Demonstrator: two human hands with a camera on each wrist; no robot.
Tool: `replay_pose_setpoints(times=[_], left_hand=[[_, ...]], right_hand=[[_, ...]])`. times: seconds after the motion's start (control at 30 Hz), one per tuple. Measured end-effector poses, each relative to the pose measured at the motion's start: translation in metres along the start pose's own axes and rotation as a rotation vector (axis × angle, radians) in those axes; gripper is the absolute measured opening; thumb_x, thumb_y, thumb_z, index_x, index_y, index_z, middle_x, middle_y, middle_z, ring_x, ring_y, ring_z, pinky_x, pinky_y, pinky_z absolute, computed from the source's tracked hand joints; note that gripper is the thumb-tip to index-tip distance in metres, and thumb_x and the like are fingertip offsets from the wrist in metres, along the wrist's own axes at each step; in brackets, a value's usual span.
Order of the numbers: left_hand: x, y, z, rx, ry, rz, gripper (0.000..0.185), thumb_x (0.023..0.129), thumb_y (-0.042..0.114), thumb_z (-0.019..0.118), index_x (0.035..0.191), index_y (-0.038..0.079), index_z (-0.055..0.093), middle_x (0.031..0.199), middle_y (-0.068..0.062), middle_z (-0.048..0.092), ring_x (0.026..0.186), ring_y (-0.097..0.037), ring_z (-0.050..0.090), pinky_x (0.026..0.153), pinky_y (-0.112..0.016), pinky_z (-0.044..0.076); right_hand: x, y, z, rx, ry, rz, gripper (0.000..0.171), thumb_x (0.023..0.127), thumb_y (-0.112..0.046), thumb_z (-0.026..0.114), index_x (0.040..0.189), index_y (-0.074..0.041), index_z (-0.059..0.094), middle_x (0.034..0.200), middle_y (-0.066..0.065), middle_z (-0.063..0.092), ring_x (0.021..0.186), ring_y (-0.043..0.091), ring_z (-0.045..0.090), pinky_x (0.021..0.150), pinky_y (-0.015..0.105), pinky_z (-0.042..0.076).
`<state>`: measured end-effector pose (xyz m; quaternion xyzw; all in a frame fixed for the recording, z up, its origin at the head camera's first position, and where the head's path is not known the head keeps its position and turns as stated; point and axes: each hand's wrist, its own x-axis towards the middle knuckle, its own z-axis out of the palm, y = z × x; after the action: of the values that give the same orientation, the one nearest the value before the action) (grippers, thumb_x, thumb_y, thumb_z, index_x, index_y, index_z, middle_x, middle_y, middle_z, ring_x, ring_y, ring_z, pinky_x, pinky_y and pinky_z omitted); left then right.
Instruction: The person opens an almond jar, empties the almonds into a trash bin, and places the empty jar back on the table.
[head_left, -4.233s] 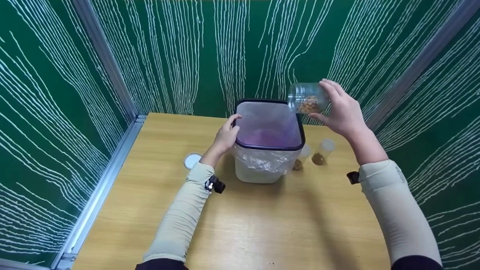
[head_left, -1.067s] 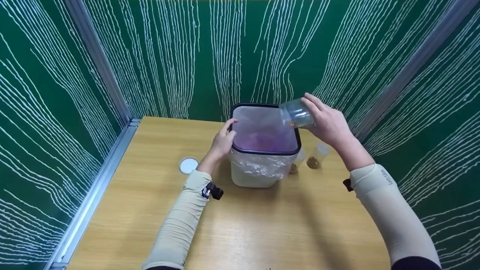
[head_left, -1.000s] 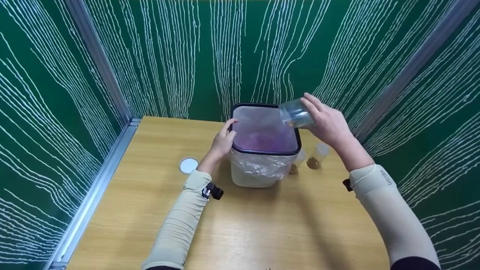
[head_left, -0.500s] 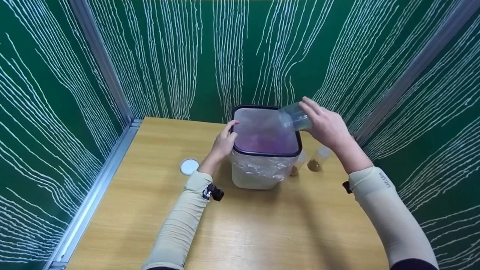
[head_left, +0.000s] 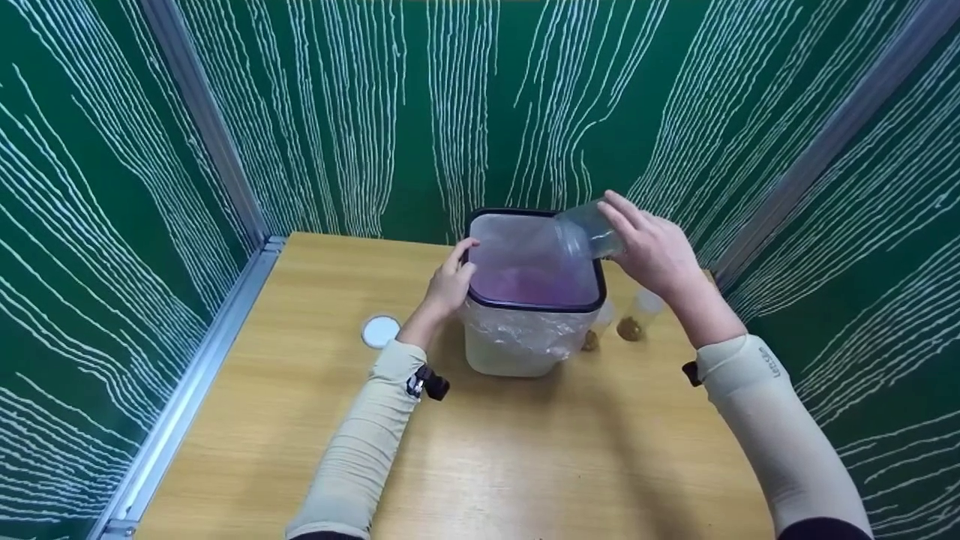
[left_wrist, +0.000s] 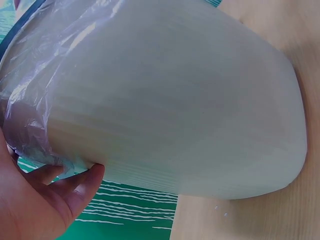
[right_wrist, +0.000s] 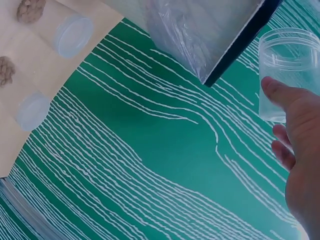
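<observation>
A pale trash bin point(head_left: 510, 352) with a black rim and a clear plastic liner folded over it stands upright on the table. My left hand point(head_left: 448, 289) grips its left rim; in the left wrist view the fingers point(left_wrist: 87, 187) touch the bin's side over and below the liner. My right hand point(head_left: 658, 251) holds a clear jar point(head_left: 581, 229) tilted mouth-down over the bin's right edge. No contents show in the jar point(right_wrist: 290, 55) in the right wrist view. The bottom of the bin looks pinkish purple, and what lies inside cannot be made out.
Right of the bin, two clear jars stand on the wooden table point(head_left: 487, 457): one partly behind the bin point(head_left: 598, 330), the other farther right point(head_left: 637, 315), both holding brown pieces. A round white lid point(head_left: 380, 331) lies to the left. Green walls enclose the table.
Earlier the jar lay nearly level with brown pieces inside. My right hand has since lowered it leftward and tipped it over the bin, and the pieces are out of it. The left hand keeps its grip.
</observation>
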<state>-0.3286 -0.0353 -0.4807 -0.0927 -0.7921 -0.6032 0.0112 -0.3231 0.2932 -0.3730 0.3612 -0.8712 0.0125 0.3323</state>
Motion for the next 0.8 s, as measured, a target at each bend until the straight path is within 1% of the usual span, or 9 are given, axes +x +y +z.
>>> replay_pose_setpoints(times=[0.1, 0.2, 0.27, 0.33, 0.43, 0.57, 0.63, 0.7, 0.8], left_hand=[[0.001, 0.0, 0.0, -0.001, -0.007, -0.003, 0.045, 0.098, 0.028, 0.038, 0.143, 0.031, 0.044, 0.153, -0.003, 0.035, 0.135, -0.021, 0.035, 0.106, -0.048, 0.032], [0.001, 0.0, 0.0, -0.009, -0.019, -0.018, 0.044, 0.099, 0.029, 0.037, 0.142, 0.033, 0.043, 0.154, -0.001, 0.033, 0.136, -0.02, 0.034, 0.107, -0.048, 0.031], [0.002, 0.0, -0.001, -0.015, -0.024, -0.017, 0.044, 0.099, 0.029, 0.037, 0.142, 0.034, 0.043, 0.154, -0.001, 0.032, 0.137, -0.019, 0.032, 0.108, -0.047, 0.03], [0.003, 0.0, -0.001, -0.021, -0.024, -0.005, 0.044, 0.098, 0.029, 0.038, 0.142, 0.033, 0.044, 0.154, -0.001, 0.032, 0.137, -0.019, 0.032, 0.109, -0.046, 0.03], [0.003, 0.001, -0.002, -0.027, -0.019, 0.012, 0.044, 0.098, 0.028, 0.038, 0.142, 0.03, 0.044, 0.153, -0.001, 0.033, 0.137, -0.019, 0.032, 0.109, -0.046, 0.029], [0.003, 0.001, -0.003, -0.019, -0.001, 0.018, 0.044, 0.098, 0.026, 0.038, 0.141, 0.031, 0.045, 0.152, 0.0, 0.035, 0.138, -0.017, 0.032, 0.109, -0.045, 0.029], [0.004, -0.001, -0.003, -0.014, 0.006, 0.022, 0.044, 0.098, 0.026, 0.038, 0.14, 0.031, 0.045, 0.152, 0.001, 0.036, 0.137, -0.016, 0.032, 0.109, -0.044, 0.03], [0.004, -0.002, -0.003, -0.022, 0.001, 0.02, 0.044, 0.097, 0.025, 0.038, 0.14, 0.031, 0.046, 0.152, 0.002, 0.036, 0.137, -0.015, 0.032, 0.109, -0.042, 0.03], [0.003, -0.005, -0.003, -0.05, -0.011, 0.001, 0.044, 0.097, 0.025, 0.04, 0.14, 0.031, 0.048, 0.152, 0.002, 0.036, 0.138, -0.015, 0.032, 0.109, -0.041, 0.03]], right_hand=[[-0.003, 0.004, 0.0, 0.038, 0.027, 0.068, 0.088, 0.064, -0.008, 0.091, 0.141, -0.007, 0.048, 0.146, 0.012, 0.045, 0.113, 0.039, 0.057, 0.084, 0.053, 0.05], [-0.006, 0.007, -0.001, 0.073, 0.045, 0.142, 0.089, 0.063, -0.008, 0.091, 0.141, -0.007, 0.047, 0.146, 0.012, 0.044, 0.119, 0.039, 0.052, 0.086, 0.056, 0.049], [-0.008, 0.01, -0.001, 0.102, 0.065, 0.201, 0.09, 0.063, -0.011, 0.091, 0.14, -0.007, 0.045, 0.146, 0.013, 0.044, 0.122, 0.038, 0.049, 0.089, 0.056, 0.047], [-0.01, 0.013, -0.002, 0.139, 0.091, 0.268, 0.09, 0.063, -0.012, 0.09, 0.141, -0.008, 0.043, 0.146, 0.012, 0.042, 0.125, 0.037, 0.046, 0.094, 0.054, 0.045], [-0.013, 0.016, -0.003, 0.2, 0.15, 0.351, 0.091, 0.064, -0.012, 0.089, 0.141, -0.01, 0.039, 0.146, 0.012, 0.04, 0.124, 0.035, 0.046, 0.099, 0.051, 0.042], [-0.017, 0.02, 0.0, 0.27, 0.231, 0.416, 0.091, 0.066, -0.013, 0.087, 0.142, -0.012, 0.035, 0.144, 0.011, 0.04, 0.123, 0.03, 0.045, 0.1, 0.047, 0.041], [-0.02, 0.021, 0.002, 0.307, 0.262, 0.466, 0.092, 0.066, -0.015, 0.087, 0.142, -0.013, 0.034, 0.142, 0.009, 0.041, 0.124, 0.026, 0.044, 0.101, 0.045, 0.041], [-0.025, 0.02, 0.005, 0.345, 0.288, 0.538, 0.092, 0.067, -0.019, 0.087, 0.142, -0.014, 0.034, 0.139, 0.006, 0.043, 0.125, 0.021, 0.043, 0.101, 0.042, 0.041], [-0.037, 0.018, 0.009, 0.412, 0.322, 0.676, 0.089, 0.068, -0.025, 0.087, 0.14, -0.018, 0.035, 0.138, 0.001, 0.043, 0.126, 0.015, 0.042, 0.104, 0.037, 0.037]])
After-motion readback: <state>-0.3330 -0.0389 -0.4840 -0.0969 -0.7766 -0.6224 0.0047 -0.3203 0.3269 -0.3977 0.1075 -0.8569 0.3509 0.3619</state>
